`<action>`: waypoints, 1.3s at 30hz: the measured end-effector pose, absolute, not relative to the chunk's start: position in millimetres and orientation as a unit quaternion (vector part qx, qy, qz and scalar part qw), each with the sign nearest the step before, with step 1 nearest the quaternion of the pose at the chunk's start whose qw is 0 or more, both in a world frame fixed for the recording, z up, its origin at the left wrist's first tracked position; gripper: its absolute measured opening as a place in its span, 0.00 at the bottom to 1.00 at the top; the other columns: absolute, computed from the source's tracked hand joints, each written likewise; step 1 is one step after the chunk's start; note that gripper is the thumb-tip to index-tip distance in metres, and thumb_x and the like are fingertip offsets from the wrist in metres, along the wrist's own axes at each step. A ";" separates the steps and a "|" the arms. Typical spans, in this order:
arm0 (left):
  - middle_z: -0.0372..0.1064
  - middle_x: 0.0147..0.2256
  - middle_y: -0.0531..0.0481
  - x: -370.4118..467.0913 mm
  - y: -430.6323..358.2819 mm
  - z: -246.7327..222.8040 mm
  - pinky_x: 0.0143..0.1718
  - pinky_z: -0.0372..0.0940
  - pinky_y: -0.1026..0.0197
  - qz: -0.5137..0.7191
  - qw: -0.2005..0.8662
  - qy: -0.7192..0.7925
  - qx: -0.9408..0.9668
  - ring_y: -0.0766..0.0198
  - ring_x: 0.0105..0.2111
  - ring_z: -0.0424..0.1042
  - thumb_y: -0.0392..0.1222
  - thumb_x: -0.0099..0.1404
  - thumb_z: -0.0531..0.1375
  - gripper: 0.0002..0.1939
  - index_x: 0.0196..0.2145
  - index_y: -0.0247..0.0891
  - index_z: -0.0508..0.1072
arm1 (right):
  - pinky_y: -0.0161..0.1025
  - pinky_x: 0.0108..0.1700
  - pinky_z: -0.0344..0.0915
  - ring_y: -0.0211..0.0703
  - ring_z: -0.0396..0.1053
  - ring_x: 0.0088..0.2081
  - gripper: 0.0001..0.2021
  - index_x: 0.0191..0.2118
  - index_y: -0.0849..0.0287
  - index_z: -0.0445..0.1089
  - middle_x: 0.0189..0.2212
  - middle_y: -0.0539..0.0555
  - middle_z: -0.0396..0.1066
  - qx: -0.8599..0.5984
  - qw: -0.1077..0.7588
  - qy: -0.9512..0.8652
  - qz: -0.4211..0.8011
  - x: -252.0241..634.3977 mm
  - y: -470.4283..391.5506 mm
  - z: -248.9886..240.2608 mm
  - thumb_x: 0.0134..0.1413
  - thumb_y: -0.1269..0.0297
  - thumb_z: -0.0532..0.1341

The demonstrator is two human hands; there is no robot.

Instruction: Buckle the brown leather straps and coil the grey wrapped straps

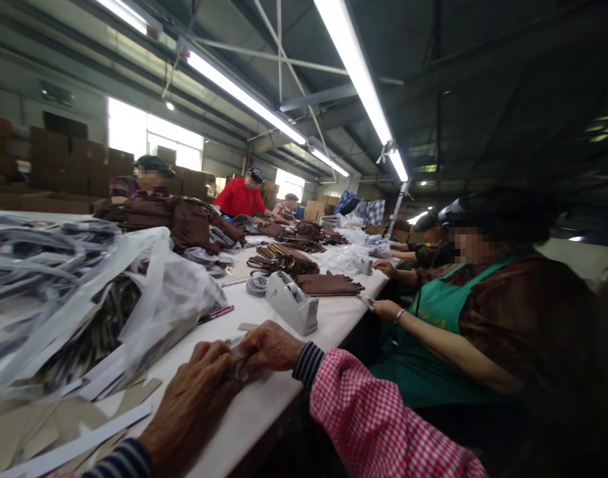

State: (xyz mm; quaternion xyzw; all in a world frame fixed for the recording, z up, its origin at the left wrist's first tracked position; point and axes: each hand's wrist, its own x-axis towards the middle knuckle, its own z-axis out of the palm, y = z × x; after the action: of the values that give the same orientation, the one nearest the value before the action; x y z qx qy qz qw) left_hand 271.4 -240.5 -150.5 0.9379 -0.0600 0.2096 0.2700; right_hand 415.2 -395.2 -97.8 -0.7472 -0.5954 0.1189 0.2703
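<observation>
My left hand [197, 388] and my right hand [271, 346] meet above the white tabletop [271, 411], near its front edge. The fingers of both are closed round a small pale grey item [237, 342], mostly covered by them, so its kind does not show. Just beyond my right hand stands a grey tape dispenser [291, 304]. A small beige card strip [247, 326] lies behind my fingers. To the left, a translucent plastic bag [172, 299] rests on the table with dark, narrow pieces inside.
Grey straps [45, 259] are heaped at the left, with beige and white card strips [85, 441] in front. A flat brown fringed piece [328, 284] lies past the dispenser. On my right sits a co-worker in a green apron [441, 318]; more people work further along.
</observation>
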 end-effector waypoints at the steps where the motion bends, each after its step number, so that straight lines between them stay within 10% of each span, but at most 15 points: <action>1: 0.74 0.45 0.44 274.6 -237.4 -155.7 0.47 0.66 0.50 0.219 0.272 -0.069 0.934 0.46 0.49 0.66 0.52 0.70 0.55 0.14 0.40 0.50 0.80 | 0.28 0.30 0.59 0.34 0.70 0.27 0.08 0.26 0.60 0.75 0.22 0.42 0.70 -0.746 0.266 -0.595 0.134 416.7 -394.0 -96.8 0.48 0.70 0.74; 10: 0.75 0.45 0.47 296.8 -220.8 -187.3 0.46 0.68 0.50 0.283 0.241 -0.105 0.922 0.47 0.47 0.68 0.51 0.68 0.57 0.13 0.44 0.53 0.80 | 0.27 0.31 0.67 0.35 0.75 0.26 0.04 0.39 0.64 0.77 0.21 0.45 0.73 -0.752 0.104 -0.603 0.247 410.9 -374.3 -60.0 0.60 0.74 0.65; 15: 0.74 0.49 0.46 275.8 -232.3 -155.1 0.50 0.64 0.48 0.202 0.254 -0.111 0.939 0.47 0.50 0.64 0.50 0.72 0.56 0.12 0.43 0.47 0.78 | 0.30 0.34 0.65 0.38 0.76 0.31 0.02 0.36 0.61 0.78 0.27 0.49 0.78 -0.750 -0.030 -0.653 0.098 395.7 -373.3 -49.1 0.58 0.72 0.66; 21: 0.72 0.44 0.46 272.1 -235.5 -144.0 0.47 0.60 0.48 0.182 0.242 -0.100 0.948 0.48 0.49 0.62 0.52 0.72 0.56 0.13 0.42 0.45 0.77 | 0.39 0.38 0.63 0.49 0.74 0.40 0.05 0.42 0.64 0.75 0.39 0.62 0.78 -0.746 -0.047 -0.664 -0.026 383.8 -391.7 -66.3 0.63 0.72 0.61; 31: 0.66 0.35 0.46 279.6 -227.2 -156.8 0.42 0.59 0.50 0.233 0.287 -0.100 0.924 0.50 0.41 0.61 0.56 0.69 0.53 0.18 0.31 0.40 0.71 | 0.39 0.30 0.59 0.44 0.69 0.31 0.02 0.38 0.59 0.70 0.35 0.53 0.74 -0.713 -0.002 -0.660 -0.238 378.1 -405.7 -105.3 0.63 0.71 0.60; 39: 0.62 0.27 0.52 276.1 -226.4 -122.5 0.34 0.56 0.56 0.177 0.470 0.022 0.865 0.58 0.32 0.61 0.57 0.61 0.59 0.18 0.26 0.39 0.67 | 0.43 0.50 0.67 0.50 0.69 0.50 0.06 0.46 0.58 0.70 0.47 0.58 0.73 -0.718 0.111 -0.638 -0.256 372.1 -407.3 -104.9 0.65 0.65 0.63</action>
State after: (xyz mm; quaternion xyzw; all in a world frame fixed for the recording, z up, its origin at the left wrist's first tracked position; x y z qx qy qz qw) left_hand 276.1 -226.4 -122.5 0.8646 0.0219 0.1769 0.4698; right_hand 372.1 -407.3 -104.9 -0.7176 -0.6382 -0.2558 0.1110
